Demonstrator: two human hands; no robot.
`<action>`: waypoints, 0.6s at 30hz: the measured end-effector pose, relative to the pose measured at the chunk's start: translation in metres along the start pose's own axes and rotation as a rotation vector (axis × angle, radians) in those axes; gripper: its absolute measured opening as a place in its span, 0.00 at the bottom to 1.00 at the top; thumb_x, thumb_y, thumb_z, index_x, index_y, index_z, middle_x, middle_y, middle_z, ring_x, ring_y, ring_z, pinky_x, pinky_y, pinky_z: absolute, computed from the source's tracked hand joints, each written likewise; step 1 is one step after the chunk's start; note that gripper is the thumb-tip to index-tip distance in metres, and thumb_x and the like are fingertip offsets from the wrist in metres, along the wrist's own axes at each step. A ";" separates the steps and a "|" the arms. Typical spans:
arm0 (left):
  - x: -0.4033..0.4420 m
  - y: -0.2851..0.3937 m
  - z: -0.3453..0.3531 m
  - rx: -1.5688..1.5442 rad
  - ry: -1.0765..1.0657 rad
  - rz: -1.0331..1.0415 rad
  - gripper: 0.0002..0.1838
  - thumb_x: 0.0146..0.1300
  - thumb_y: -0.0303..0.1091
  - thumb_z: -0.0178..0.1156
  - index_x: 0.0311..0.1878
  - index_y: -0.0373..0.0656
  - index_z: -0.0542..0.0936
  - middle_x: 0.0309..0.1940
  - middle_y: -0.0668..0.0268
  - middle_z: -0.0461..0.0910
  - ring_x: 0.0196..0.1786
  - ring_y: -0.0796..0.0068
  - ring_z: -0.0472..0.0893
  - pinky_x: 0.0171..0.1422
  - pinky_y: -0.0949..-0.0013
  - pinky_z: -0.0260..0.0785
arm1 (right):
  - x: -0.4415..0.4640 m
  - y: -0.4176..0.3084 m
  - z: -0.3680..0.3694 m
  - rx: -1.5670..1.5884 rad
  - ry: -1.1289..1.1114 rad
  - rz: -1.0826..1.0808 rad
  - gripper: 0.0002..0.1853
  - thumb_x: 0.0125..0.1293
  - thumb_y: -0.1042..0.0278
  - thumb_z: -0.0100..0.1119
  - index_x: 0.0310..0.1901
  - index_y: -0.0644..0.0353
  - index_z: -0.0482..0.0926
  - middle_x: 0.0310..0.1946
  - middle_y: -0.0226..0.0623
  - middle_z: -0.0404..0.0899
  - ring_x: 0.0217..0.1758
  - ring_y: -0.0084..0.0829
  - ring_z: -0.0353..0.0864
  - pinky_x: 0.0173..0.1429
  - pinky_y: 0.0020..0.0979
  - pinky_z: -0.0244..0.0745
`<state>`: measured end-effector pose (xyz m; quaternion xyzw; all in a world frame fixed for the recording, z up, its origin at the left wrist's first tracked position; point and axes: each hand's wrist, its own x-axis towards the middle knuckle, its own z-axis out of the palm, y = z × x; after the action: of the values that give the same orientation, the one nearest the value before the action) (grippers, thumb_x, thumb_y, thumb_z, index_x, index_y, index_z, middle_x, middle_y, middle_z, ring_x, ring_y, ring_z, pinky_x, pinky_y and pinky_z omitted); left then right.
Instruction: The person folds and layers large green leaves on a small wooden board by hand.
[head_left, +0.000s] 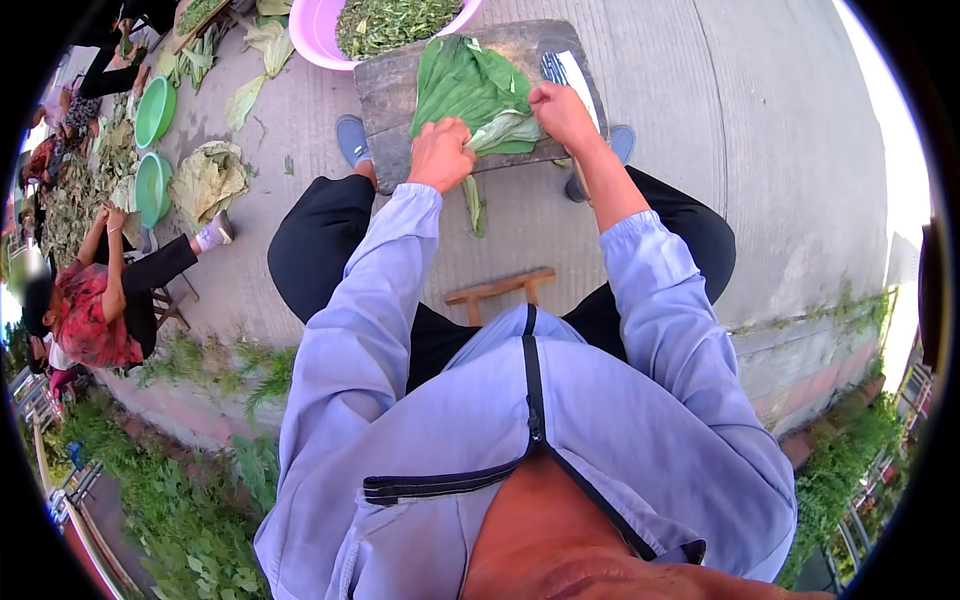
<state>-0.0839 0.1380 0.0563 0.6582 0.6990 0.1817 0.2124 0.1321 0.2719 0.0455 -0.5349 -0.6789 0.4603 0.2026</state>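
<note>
Large green leaves (pixel 465 85) lie flat, one over another, on a dark wooden board (pixel 388 95) in front of me. My left hand (pixel 441 153) rests on their lower left edge, with its fingers bent over the leaf. At their right edge my right hand (pixel 563 113) is closed, its fingertips pinching the leaf margin. A paler, folded leaf part (pixel 505 131) runs between the two hands. Beside my right hand, a knife (pixel 580 88) with a patterned blue-and-white handle (pixel 553 68) lies at the board's right side. A leaf strip (pixel 473 205) hangs off the near edge.
A pink basin (pixel 312 35) of chopped greens (pixel 390 25) stands behind the board. Left are green basins (pixel 153 188), dried leaves (pixel 208 180) and a seated person in a red top (pixel 95 320). A wooden stool (pixel 500 286) is between my legs.
</note>
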 end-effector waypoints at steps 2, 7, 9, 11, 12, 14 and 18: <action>0.002 0.003 -0.005 -0.003 -0.019 -0.018 0.11 0.56 0.33 0.67 0.43 0.43 0.84 0.51 0.59 0.82 0.56 0.46 0.77 0.61 0.52 0.72 | 0.007 -0.002 -0.001 -0.084 0.019 -0.040 0.08 0.61 0.75 0.59 0.41 0.63 0.85 0.33 0.42 0.86 0.38 0.35 0.84 0.46 0.36 0.77; 0.002 0.000 -0.001 0.069 -0.039 0.009 0.18 0.57 0.35 0.68 0.52 0.47 0.87 0.57 0.60 0.81 0.58 0.47 0.77 0.64 0.50 0.72 | 0.012 -0.038 -0.001 -0.131 0.115 -0.145 0.08 0.61 0.71 0.60 0.39 0.61 0.85 0.33 0.49 0.86 0.38 0.43 0.86 0.46 0.41 0.79; 0.002 0.003 -0.001 0.088 -0.048 0.002 0.19 0.58 0.36 0.68 0.54 0.48 0.87 0.58 0.60 0.80 0.60 0.47 0.76 0.65 0.48 0.71 | 0.014 -0.052 0.005 -0.009 -0.051 -0.165 0.08 0.65 0.70 0.62 0.42 0.63 0.84 0.33 0.38 0.85 0.39 0.32 0.85 0.45 0.36 0.78; 0.001 0.006 -0.001 0.105 -0.052 -0.006 0.19 0.59 0.37 0.68 0.54 0.49 0.87 0.60 0.60 0.79 0.62 0.48 0.76 0.65 0.46 0.70 | 0.015 -0.065 0.013 0.174 -0.239 -0.066 0.08 0.68 0.69 0.62 0.44 0.63 0.83 0.34 0.31 0.84 0.40 0.26 0.83 0.45 0.33 0.78; 0.001 0.007 0.000 0.114 -0.047 -0.007 0.19 0.59 0.37 0.68 0.54 0.49 0.87 0.60 0.60 0.79 0.62 0.48 0.76 0.65 0.46 0.70 | 0.019 -0.066 0.018 0.296 -0.344 0.041 0.08 0.69 0.68 0.62 0.44 0.63 0.83 0.35 0.30 0.83 0.41 0.26 0.83 0.45 0.32 0.78; -0.001 0.008 0.000 0.134 -0.036 -0.011 0.19 0.60 0.37 0.68 0.54 0.49 0.87 0.61 0.60 0.78 0.63 0.49 0.75 0.66 0.45 0.70 | 0.027 -0.062 0.024 0.367 -0.425 0.164 0.07 0.71 0.68 0.62 0.45 0.62 0.82 0.37 0.29 0.82 0.42 0.25 0.82 0.46 0.31 0.79; -0.001 0.006 0.002 0.068 -0.047 -0.034 0.16 0.59 0.36 0.68 0.52 0.48 0.88 0.63 0.59 0.78 0.65 0.48 0.74 0.67 0.44 0.68 | 0.051 -0.029 0.030 0.406 -0.294 0.297 0.06 0.72 0.68 0.61 0.44 0.61 0.81 0.38 0.29 0.80 0.43 0.25 0.81 0.48 0.30 0.80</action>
<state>-0.0781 0.1369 0.0577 0.6572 0.7107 0.1388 0.2094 0.0759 0.3058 0.0440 -0.5046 -0.5092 0.6840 0.1351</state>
